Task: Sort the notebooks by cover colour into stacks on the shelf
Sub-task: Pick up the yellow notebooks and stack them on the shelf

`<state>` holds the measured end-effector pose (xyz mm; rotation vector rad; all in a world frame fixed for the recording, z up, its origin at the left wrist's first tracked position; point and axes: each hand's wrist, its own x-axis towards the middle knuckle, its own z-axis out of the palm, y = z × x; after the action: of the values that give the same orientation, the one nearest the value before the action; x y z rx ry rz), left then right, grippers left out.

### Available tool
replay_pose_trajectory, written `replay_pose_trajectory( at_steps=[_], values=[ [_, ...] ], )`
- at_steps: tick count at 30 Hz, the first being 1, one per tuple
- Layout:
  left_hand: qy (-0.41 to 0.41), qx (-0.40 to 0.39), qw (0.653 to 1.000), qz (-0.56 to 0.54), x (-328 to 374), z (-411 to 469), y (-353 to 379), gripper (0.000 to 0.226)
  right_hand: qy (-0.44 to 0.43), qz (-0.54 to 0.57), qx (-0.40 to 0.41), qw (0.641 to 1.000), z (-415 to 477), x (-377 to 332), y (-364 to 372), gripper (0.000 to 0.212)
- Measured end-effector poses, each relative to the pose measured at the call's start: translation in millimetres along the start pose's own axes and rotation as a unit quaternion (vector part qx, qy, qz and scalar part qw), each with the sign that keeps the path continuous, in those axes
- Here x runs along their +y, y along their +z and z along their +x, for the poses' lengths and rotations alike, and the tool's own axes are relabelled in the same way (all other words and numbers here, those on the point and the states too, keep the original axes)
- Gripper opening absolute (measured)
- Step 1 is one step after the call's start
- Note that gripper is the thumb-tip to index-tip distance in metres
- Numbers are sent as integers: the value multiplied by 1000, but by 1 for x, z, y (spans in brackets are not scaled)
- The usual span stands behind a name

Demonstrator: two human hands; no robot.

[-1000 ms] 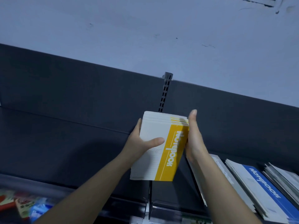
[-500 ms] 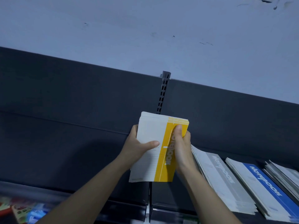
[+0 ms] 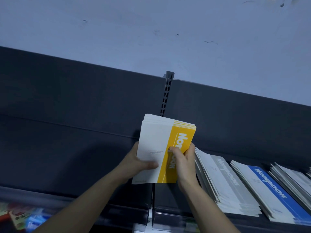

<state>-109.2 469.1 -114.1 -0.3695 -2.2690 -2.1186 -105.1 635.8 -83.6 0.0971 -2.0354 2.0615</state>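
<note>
Change: your right grip [image 3: 184,163] now curls over the yellow notebooks [image 3: 158,137], not flat beside them; your left grip [image 3: 136,163] clamps the other edge, ready for the shelf [image 3: 67,157].

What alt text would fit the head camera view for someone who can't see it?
A person's left hand and right hand grip a stack of yellow-banded notebooks over a dark shelf. To the right, a grey-banded stack and a blue-banded stack lie on that shelf, beside each other.
</note>
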Motion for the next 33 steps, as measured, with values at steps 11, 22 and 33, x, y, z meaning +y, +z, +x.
replay_pose_trajectory(
  at_steps=[11, 22, 33],
  values=[
    [19, -4, 998, 57, 2, -8, 1, 48, -8, -117, -56, 991, -9, 30, -14, 31],
    [-108, 24, 982, 153, 30, 1, -4, 45, 23, -235, -29, 971, 8, 15, -22, 39],
    [-250, 4, 940, 230, 21, -4, -6, 43, 136, -332, -128, 924, 15, 35, -15, 49]
  ],
)
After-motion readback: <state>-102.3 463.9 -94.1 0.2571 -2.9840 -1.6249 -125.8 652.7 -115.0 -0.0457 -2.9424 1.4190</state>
